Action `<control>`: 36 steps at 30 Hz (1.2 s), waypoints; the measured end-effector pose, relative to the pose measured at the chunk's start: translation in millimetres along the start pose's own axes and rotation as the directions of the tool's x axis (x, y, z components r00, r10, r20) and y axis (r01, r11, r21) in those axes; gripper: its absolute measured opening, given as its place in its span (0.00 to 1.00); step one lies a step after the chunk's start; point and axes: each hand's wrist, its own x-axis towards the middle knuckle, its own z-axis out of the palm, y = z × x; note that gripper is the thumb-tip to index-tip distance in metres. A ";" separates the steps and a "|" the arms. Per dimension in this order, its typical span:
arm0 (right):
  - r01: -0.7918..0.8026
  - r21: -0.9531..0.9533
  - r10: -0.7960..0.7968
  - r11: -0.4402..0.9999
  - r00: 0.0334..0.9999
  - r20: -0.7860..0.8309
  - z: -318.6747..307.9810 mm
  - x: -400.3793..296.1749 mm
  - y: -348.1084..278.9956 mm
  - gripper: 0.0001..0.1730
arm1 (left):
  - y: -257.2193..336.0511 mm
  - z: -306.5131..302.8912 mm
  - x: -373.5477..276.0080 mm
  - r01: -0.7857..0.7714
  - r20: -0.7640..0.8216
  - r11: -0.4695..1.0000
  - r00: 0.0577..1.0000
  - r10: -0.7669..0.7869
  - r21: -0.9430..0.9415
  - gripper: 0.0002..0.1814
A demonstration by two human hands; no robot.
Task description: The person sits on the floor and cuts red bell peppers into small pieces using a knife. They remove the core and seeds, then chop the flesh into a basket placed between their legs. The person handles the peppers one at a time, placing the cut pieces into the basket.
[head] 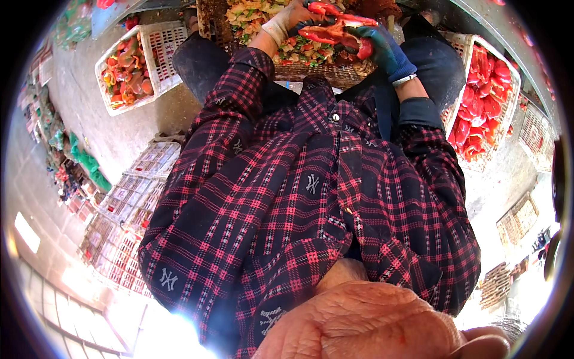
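Between my hands is a split-open red bell pepper (323,34), its pale inner flesh showing. My left hand (304,16), in a glove with a white cuff and dark fingers, grips it from the left. On the other side, my right hand (382,48) in a blue-green glove holds its right end. I cannot tell whether the red parts are one pepper or separate pieces. A knife is not visible. Below the hands, a brown-stained basket (323,74) between my knees holds pepper cores and seed scraps (253,15).
A white plastic crate (154,96) of orange-red peppers (128,76) stands left of my knee. Opened red peppers (482,105) fill another crate (511,107) on the right. Stacked crates (130,202) and green netting (89,166) lie farther left. A metal edge (502,27) curves along the upper right.
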 end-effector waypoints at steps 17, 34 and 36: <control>0.626 -0.563 -0.601 0.539 0.754 0.264 -23.8 16.1 12.4 0.27 | -5.7 61.4 -16.0 -0.104 -0.384 0.994 0.918 0.103 0.020 0.10; 0.190 0.861 0.056 0.472 0.968 -0.245 -14.2 44.3 -13.8 0.22 | 108.3 -50.4 73.1 0.286 -0.640 0.587 0.503 0.581 0.758 0.29; 0.156 0.880 0.031 0.449 0.981 -0.190 -4.7 44.4 -21.7 0.19 | 108.6 -68.9 78.5 0.472 -0.560 0.316 0.583 0.589 0.823 0.30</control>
